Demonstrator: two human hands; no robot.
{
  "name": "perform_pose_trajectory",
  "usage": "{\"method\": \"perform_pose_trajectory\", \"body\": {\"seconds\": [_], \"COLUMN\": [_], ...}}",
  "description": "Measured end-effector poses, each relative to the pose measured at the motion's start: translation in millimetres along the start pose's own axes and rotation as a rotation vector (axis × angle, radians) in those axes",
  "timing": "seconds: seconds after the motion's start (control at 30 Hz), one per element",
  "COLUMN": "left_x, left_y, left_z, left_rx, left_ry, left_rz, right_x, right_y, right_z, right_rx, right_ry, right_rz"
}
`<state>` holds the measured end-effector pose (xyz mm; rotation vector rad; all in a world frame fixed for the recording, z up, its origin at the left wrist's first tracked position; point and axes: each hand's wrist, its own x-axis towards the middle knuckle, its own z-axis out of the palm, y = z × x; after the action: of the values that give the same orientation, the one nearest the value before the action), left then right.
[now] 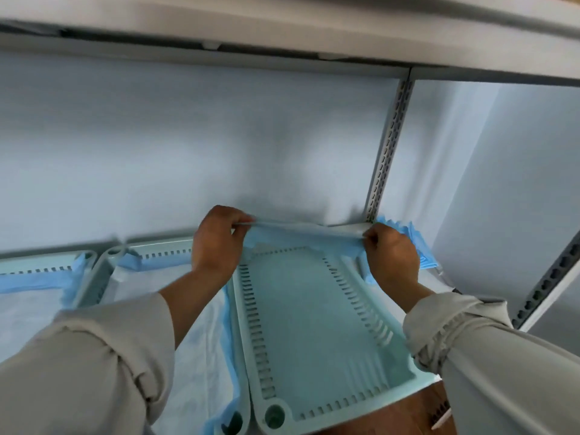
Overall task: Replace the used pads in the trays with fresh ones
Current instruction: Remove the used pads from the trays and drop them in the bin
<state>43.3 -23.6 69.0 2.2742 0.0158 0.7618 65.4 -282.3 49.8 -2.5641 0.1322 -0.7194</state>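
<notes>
Both arms extend forward, sleeves pushed up to mid-forearm. The left hand is raised at the far end, back of hand toward the camera, fingers curled, thumb and fingers pinching a pad edge. The right hand is level with it, well apart, knuckles up, fingers curled, pinching the same edge.
</notes>
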Motion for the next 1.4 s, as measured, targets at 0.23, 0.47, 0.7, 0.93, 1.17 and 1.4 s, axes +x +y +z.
{"method": "perform_pose_trajectory", "body": {"seconds": [0.23, 0.47, 0.7, 0.93, 1.17, 1.4], "left_x": [-78, -89, -102, -126, -114, -112], "left_y": [-30, -21, 10, 23, 26, 23], "left_z": [7, 12, 32, 72, 61, 46], "left_rx": [0.460, 0.775, 0.639, 0.314, 0.144, 0.170], "left_ry": [-0.570, -0.713, -0.801, -0.863, -0.856, -0.980], "left_rz": [-0.043, -0.007, 0.245, -0.017, -0.118, -0.036], "right_x": [-73, -85, -87, -67, -64, -60], "right_y": [33, 25, 23, -6, -12, -14], "right_z": [16, 10, 10, -2, 0, 2], "right_rx": [-0.347, -0.358, -0.361, -0.294, -0.186, -0.257], "right_ry": [-0.565, -0.562, -0.497, -0.320, -0.220, -0.310], "right_rz": [-0.052, -0.081, -0.158, -0.393, -0.459, -0.343]}}
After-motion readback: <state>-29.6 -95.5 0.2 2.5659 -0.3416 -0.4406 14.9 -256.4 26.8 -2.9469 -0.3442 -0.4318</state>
